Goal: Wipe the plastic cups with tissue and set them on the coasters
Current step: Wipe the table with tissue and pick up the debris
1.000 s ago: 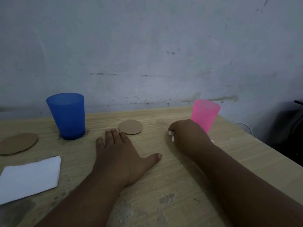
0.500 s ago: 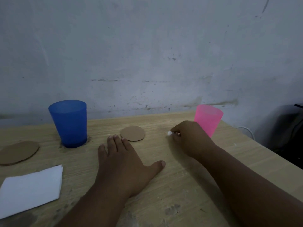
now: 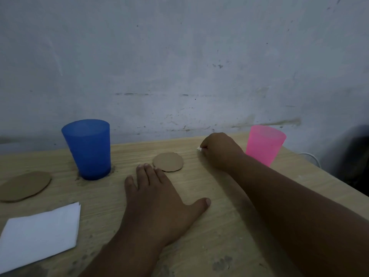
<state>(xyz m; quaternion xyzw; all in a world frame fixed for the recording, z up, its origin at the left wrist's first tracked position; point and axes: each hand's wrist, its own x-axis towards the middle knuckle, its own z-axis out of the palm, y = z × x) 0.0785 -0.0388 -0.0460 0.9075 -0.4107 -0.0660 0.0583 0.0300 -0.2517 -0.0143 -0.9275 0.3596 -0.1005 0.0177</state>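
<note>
A blue plastic cup (image 3: 88, 149) stands upright on the wooden table, left of centre, on a coaster that barely shows under it. A pink plastic cup (image 3: 263, 144) stands upright at the back right. A small round cardboard coaster (image 3: 168, 162) lies bare between them, and a larger one (image 3: 24, 185) lies at the far left. My left hand (image 3: 157, 198) rests flat on the table, fingertips just short of the small coaster. My right hand (image 3: 220, 151) is curled around a small white tissue wad (image 3: 198, 148), just left of the pink cup.
A folded stack of white tissues (image 3: 38, 234) lies at the front left of the table (image 3: 209, 246). A scuffed white wall rises right behind the table. The table's right edge runs diagonally past the pink cup; a white cable (image 3: 311, 156) and dark shapes lie beyond it.
My right hand with the tissue wad has slid away from me toward the wall, beside the pink cup. My left hand stays flat in place.
</note>
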